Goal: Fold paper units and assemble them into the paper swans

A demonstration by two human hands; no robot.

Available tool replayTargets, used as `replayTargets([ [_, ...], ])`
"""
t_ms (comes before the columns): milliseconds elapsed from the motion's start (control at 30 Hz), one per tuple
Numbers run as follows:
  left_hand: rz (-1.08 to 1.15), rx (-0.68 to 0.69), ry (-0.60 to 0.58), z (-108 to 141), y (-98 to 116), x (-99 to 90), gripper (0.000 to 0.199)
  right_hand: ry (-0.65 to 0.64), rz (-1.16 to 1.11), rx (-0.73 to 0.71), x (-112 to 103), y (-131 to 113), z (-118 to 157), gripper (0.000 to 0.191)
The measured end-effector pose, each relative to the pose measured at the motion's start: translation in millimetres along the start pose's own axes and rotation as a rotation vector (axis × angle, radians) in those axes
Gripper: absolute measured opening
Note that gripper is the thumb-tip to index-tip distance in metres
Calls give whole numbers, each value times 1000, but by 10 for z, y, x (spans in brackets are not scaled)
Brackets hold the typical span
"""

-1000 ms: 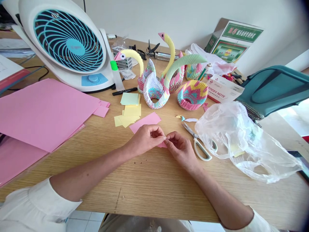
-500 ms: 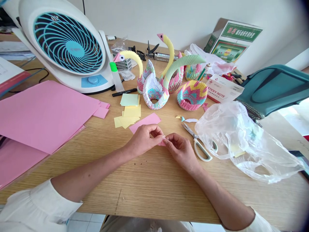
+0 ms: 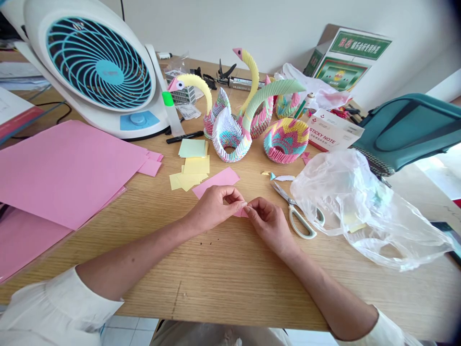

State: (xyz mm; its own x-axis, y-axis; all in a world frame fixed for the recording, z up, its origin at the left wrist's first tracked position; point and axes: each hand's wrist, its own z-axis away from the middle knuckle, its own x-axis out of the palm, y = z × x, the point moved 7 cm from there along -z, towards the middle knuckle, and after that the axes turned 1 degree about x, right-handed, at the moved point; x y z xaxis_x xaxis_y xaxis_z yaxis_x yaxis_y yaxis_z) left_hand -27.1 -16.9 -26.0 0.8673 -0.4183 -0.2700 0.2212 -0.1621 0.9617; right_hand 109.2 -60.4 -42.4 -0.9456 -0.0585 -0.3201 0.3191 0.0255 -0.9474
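Head view: wooden desk (image 3: 230,283), with left hand (image 3: 213,209) and right hand (image 3: 268,225) together near its middle, pinched on a small pink paper scrap (image 3: 241,213) held just above the wood, near the scissors (image 3: 298,223). Scrap judged light, soft and easily creased, best taken by its edges. Most of it hidden by the pinch, its folds impossible to make out.

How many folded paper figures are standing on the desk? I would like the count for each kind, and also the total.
Yellow-necked origami swans: 2
Green-necked origami swan: 1
Neckless origami bowls: 2
Total: 5
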Motion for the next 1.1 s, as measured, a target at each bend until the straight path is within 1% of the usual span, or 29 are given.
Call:
replayTargets([
  [167, -26, 4, 6, -6, 40, -21, 12, 4, 60, -9, -11, -6, 4, 35],
  [267, 21, -23, -5, -27, 38, -44, 12, -15, 74, -30, -24, -19, 14, 44],
  [333, 76, -63, 3, -39, 21, -66, 13, -29, 60, -59, -43, -30, 20, 42],
  [400, 148, -124, -5, -38, -8, -64, 14, -7, 50, -139, -90, -74, 25, 26],
  [433, 189, -158, -20, -31, -23, -50, 14, 7, 62, -205, -114, -116, 32, 15],
  [467, 232, -191, -40, -22, -37, -28, 15, 12, 89, -281, -127, -165, 43, 9],
  [567, 348, -280, -116, 18, -96, 64, 17, -36, 193, -478, -95, -300, 92, 22],
  [633, 399, -331, -140, 41, -153, 108, 19, -54, 224, -529, -70, -346, 110, 21],
  [700, 410, -333, -137, 47, -185, 112, 23, -21, 223, -517, -73, -356, 108, 15],
  [733, 403, -314, -133, 43, -182, 103, 26, 6, 209, -486, -81, -343, 98, 11],
  [800, 367, -253, -135, 30, -139, 77, 31, 56, 149, -383, -101, -276, 67, 6],
  [900, 245, -151, -172, 20, -29, 63, 40, 79, 17, -196, -104, -114, 17, 11],
  [1000, 78, -31, -154, 18, 67, 66, 32, 65, -120, -82, -85, 7, -14, 19],
  [1100, 4, 13, -75, 19, 65, 67, 24, 44, -237, -54, -61, 34, -24, 25],
])
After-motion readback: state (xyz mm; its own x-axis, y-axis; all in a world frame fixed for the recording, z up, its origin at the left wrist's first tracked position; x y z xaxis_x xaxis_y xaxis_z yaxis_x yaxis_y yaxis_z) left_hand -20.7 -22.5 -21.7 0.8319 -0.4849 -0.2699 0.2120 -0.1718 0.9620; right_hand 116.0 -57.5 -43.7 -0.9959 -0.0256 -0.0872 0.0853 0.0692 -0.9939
